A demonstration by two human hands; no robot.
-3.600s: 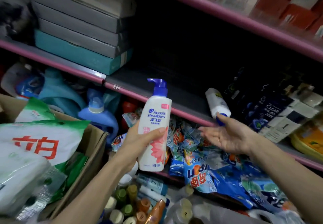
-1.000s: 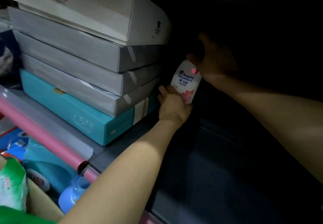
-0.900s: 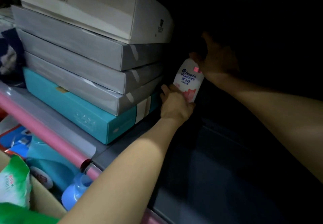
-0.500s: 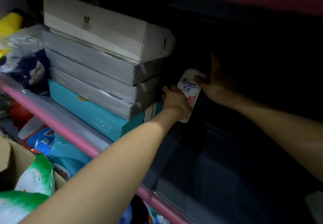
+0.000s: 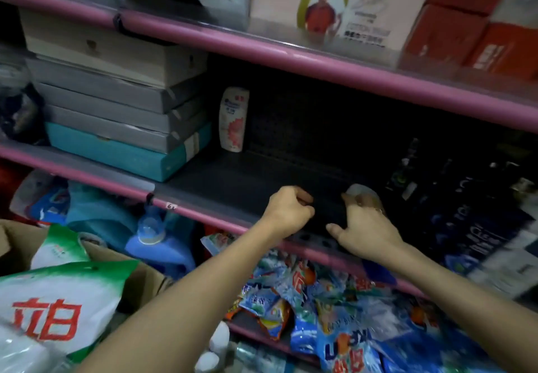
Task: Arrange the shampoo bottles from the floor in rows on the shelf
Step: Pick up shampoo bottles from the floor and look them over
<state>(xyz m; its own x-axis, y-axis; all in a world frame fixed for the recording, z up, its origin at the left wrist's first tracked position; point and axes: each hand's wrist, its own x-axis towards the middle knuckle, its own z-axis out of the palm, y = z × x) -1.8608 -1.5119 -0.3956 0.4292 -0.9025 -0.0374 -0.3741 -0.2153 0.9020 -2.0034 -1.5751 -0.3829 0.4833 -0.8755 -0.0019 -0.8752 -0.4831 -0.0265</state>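
From my feed the white shampoo bottle [image 5: 233, 118] stands upright at the far back of the shelf [image 5: 233, 180], just right of the stacked boxes [image 5: 116, 104], well beyond both hands. My left hand [image 5: 288, 212] is curled into an empty fist at the near edge. The right hand [image 5: 365, 228] rests its fingers on a pale bottle [image 5: 359, 195] lying there; can't tell if it's gripping.

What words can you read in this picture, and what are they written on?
"立白": red, on the white and green bag.
"6": on the small tag on the shelf rail; the rest is unclear.
Shampoo bottle label: blurred, unreadable.
Pink box print: too blurred.
Blue packets: large letters and red characters, smeared, not sure.
Dark bottles: blurred.
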